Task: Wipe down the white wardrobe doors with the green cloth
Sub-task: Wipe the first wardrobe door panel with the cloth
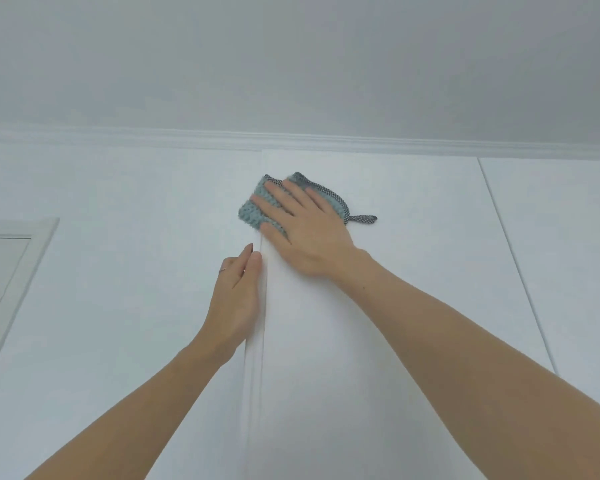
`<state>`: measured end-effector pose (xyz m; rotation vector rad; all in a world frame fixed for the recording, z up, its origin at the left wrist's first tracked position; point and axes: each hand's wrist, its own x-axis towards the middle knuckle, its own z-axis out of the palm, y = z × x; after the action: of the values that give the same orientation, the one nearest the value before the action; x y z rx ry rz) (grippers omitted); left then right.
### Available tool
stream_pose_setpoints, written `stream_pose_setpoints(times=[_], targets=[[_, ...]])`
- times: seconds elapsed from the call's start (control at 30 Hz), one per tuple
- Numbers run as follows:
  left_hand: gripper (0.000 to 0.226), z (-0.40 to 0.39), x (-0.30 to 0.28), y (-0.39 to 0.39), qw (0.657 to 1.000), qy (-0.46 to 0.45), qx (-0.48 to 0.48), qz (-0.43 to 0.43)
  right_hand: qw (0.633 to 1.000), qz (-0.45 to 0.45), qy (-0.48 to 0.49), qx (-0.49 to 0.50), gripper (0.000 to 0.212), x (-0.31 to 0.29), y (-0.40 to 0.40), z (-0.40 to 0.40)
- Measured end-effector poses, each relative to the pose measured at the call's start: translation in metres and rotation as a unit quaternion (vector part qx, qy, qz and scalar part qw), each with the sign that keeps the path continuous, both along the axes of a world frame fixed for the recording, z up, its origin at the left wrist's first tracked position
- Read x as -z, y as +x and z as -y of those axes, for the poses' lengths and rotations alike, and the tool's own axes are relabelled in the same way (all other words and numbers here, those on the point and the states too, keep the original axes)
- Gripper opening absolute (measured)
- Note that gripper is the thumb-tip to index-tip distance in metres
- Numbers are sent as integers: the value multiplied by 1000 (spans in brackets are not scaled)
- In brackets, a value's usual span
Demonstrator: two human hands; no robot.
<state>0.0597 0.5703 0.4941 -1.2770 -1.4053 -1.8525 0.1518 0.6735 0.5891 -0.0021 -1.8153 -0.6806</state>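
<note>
Up high, nubby green cloth (248,213) (checkered trim loop).

A grey ceiling (291,57) is seen across the top of the view. A white ribbed cornice (222,142) is run along beneath it, from the left edge to the right edge. At the far left, part of a white-framed panel (32,258) is cut off by the edge.
</note>
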Motion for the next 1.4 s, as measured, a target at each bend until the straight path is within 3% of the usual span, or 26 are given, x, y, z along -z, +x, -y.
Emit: stream_pose_setpoints(times=[0.2,0.33,0.4,0.5,0.63,0.73,0.9,0.97,1.03,1.13,1.2,1.27,1.4], targets=[[33,-7,-2,2,999,1,-26,-22,979,-107,-172,6,57,-63,2,-2],[38,-11,0,-5,999,20,-26,-30,999,-12,-47,-5,54,-32,-22,28],[45,-13,3,-6,999,31,-22,-22,999,3,-34,-4,54,-36,-6,12],[25,-10,4,-5,1000,26,4,-15,988,-73,-132,17,56,-50,32,-36],[24,-6,2,-11,998,45,30,-18,957,-152,-244,31,58,-52,43,-57],[38,-8,1,-11,998,61,27,-10,971,-141,-191,16,59,-35,9,-17],[42,-13,5,-5,998,62,4,-16,999,-11,-51,13,56,-9,-4,5],[35,-14,6,-4,998,64,4,-14,994,-56,-92,16,54,-23,23,-27],[21,-12,7,-2,998,62,13,-15,972,-133,-193,24,56,-34,56,-66],[29,-10,7,-3,998,59,20,-14,926,-199,-319,33,58,-37,86,-104],[37,-7,7,-4,998,58,15,-10,913,-213,-348,23,59,-39,80,-98],[38,-5,6,-5,998,59,16,-8,927,-196,-320,11,59,-35,61,-72],[44,-6,8,-7,997,77,27,4,992,-54,-116,5,57,8,12,-11]])
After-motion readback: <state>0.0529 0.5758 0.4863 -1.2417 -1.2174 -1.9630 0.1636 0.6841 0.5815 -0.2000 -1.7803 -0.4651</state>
